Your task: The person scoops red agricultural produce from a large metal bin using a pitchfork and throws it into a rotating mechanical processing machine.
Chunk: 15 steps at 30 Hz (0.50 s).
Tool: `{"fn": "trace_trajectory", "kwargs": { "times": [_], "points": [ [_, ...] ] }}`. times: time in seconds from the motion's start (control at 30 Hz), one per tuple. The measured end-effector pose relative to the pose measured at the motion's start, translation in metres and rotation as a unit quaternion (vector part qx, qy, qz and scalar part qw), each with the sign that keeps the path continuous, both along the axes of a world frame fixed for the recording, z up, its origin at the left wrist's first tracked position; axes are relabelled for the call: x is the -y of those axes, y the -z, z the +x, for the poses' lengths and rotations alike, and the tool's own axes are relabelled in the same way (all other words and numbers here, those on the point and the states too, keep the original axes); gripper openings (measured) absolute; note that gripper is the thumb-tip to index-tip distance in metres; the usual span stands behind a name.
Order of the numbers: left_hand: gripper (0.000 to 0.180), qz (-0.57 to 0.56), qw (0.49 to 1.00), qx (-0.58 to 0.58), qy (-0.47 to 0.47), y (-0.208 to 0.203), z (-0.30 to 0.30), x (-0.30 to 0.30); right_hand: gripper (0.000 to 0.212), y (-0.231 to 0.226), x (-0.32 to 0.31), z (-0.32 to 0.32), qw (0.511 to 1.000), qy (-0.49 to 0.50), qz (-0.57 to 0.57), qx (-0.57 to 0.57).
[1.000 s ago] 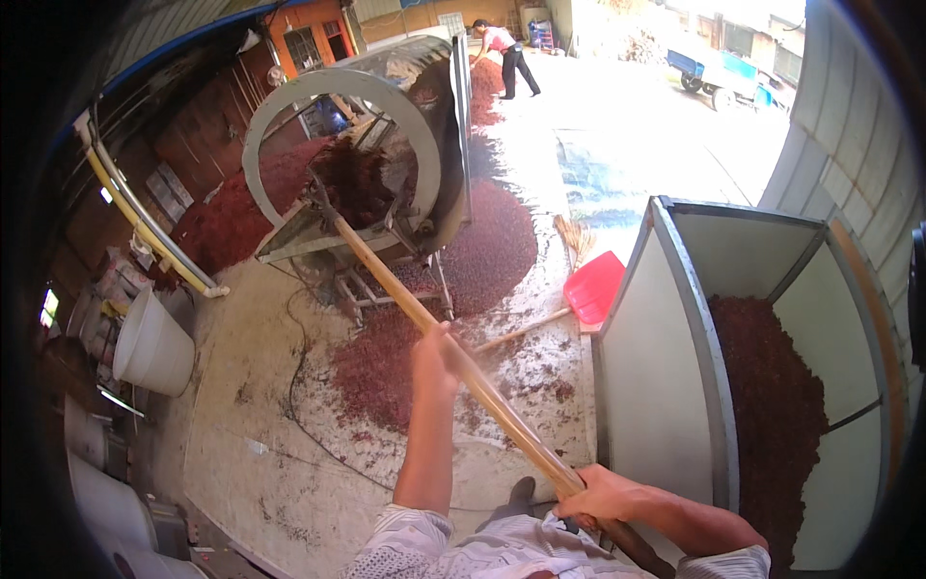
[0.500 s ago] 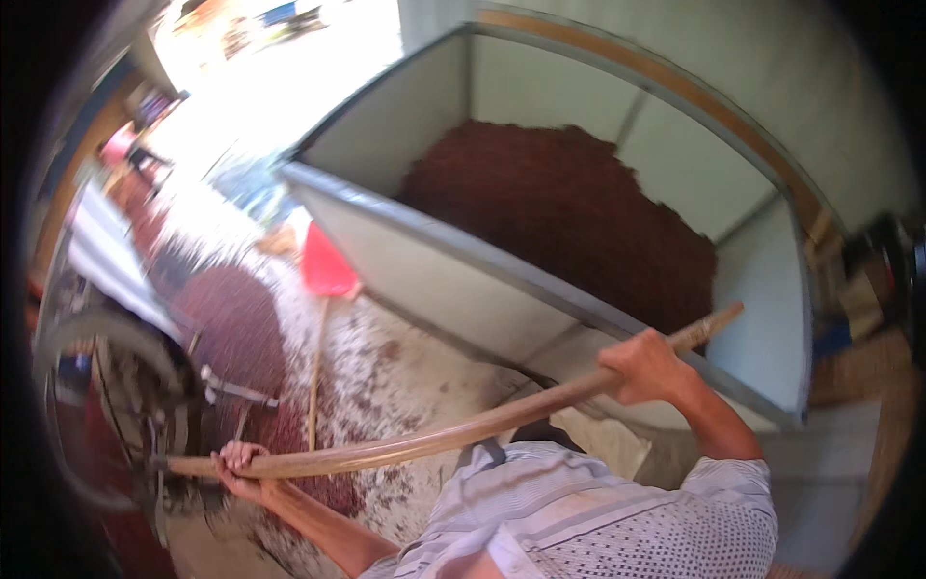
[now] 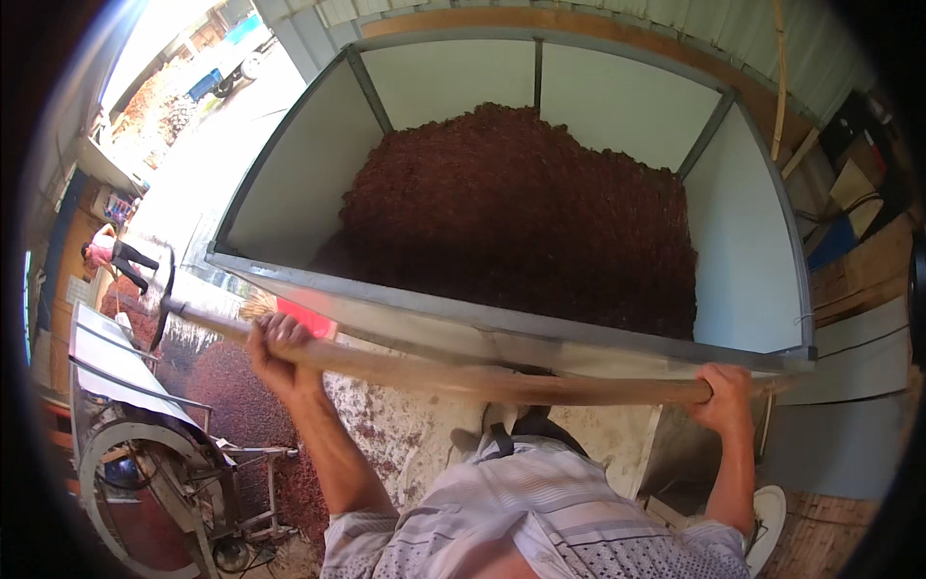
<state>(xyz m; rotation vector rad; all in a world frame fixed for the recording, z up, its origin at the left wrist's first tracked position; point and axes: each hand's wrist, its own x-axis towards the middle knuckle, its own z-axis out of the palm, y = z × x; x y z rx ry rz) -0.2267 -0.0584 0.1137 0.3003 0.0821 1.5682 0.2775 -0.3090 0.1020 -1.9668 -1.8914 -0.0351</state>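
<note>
A long wooden handle (image 3: 511, 386) lies nearly level across my front, its far left end carrying a narrow, curved dark head (image 3: 164, 299); seen edge-on, its kind is unclear. My left hand (image 3: 280, 352) is wrapped round the handle close to that head. Round the other end, at the right, closes my right hand (image 3: 723, 396). Just beyond the handle stands a large white-panelled bin (image 3: 482, 311) with grey metal edges. A heap of dark reddish-brown loose material (image 3: 521, 203) fills much of it, piled against the back.
At the lower left stands a wheeled metal machine (image 3: 145, 463). Reddish material (image 3: 241, 396) is spread on the floor beside it. A red scoop-like thing (image 3: 307, 314) is partly hidden behind the handle. Farther left another person (image 3: 116, 256) bends over. A blue vehicle (image 3: 227, 72) stands outside.
The handle has swung up and forward at the left, with its curved head now in plain sight. My left hand has risen; my right hand has moved right and down to the handle's end.
</note>
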Motion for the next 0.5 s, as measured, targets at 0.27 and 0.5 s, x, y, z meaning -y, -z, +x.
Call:
{"fn": "trace_trajectory", "kwargs": {
  "times": [0.27, 0.5],
  "points": [
    [0.012, -0.225, 0.945, -0.224, 0.075, 0.016, 0.194, -0.060, 0.024, -0.006, 0.086, 0.072, 0.980, 0.194, 0.000, 0.051],
    [0.007, -0.317, 0.846, -0.299, 0.306, 0.124, 0.295, -0.101, 0.016, -0.050, 0.126, 0.062, 0.945, 0.283, -0.021, 0.162]
  ]
}}
